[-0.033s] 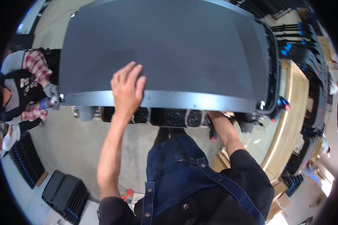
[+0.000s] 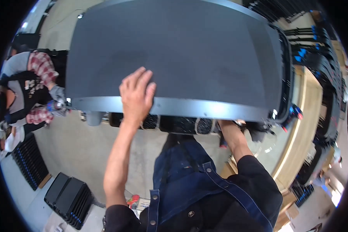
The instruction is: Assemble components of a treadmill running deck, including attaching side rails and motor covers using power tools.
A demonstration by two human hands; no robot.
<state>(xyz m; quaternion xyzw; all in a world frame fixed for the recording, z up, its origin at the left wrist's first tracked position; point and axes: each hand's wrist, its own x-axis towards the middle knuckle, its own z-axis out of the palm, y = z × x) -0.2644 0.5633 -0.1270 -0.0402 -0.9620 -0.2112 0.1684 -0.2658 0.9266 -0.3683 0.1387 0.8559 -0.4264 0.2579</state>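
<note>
Here's the left hand [image 2: 137, 96], grip unclenched, thumb apart, over the near edge of the broad grey panel [image 2: 193, 54] dead ahead, perhaps steadying it, while the right forearm [image 2: 234, 140] runs under that edge's right half, its grip hidden, beyond telling.

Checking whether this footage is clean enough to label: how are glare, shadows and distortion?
Head view: glare whitens part of the metal strip along the near edge of the dark panel; same view: faint darker patches on the panel, shadow or reflection unclear; same view: fisheye bends the panel's long edges and corners go black; same view: the left hand looks fairly sharp.
</note>
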